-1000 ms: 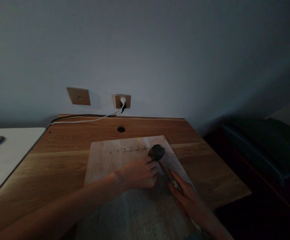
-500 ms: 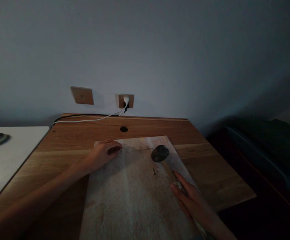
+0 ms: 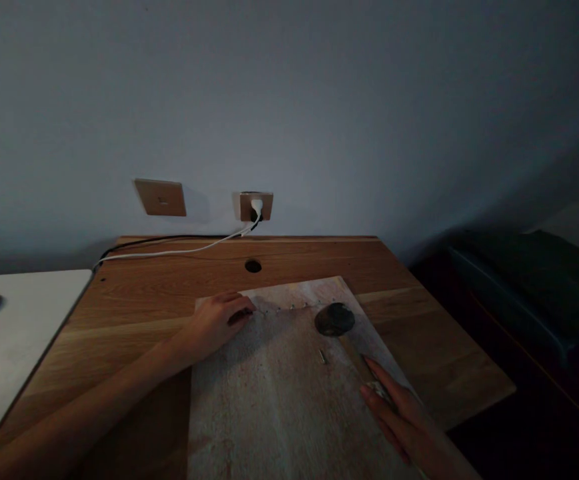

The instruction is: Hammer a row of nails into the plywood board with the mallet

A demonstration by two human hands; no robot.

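A pale wooden board (image 3: 274, 393) lies on the brown desk (image 3: 159, 287). Along its far edge runs a row of small nails (image 3: 294, 307). My left hand (image 3: 216, 320) rests at the board's far left corner, fingers curled at the left end of the nail row; what they pinch is hidden. A hammer lies on the board with its dark head (image 3: 334, 319) near the right end of the row. My right hand (image 3: 399, 423) is wrapped round the hammer handle (image 3: 356, 357). One loose nail (image 3: 322, 357) lies flat on the board beside the handle.
A white cable (image 3: 179, 251) runs along the desk's back edge to a wall socket (image 3: 256, 205). A blank wall plate (image 3: 160, 197) sits left of it. A cable hole (image 3: 252, 266) is in the desk. A white table (image 3: 9, 340) stands left; dark furniture (image 3: 524, 293) stands right.
My left hand moved from beside the hammer head to the board's far left corner, leaving a loose nail lying on the board. The view shifted slightly.
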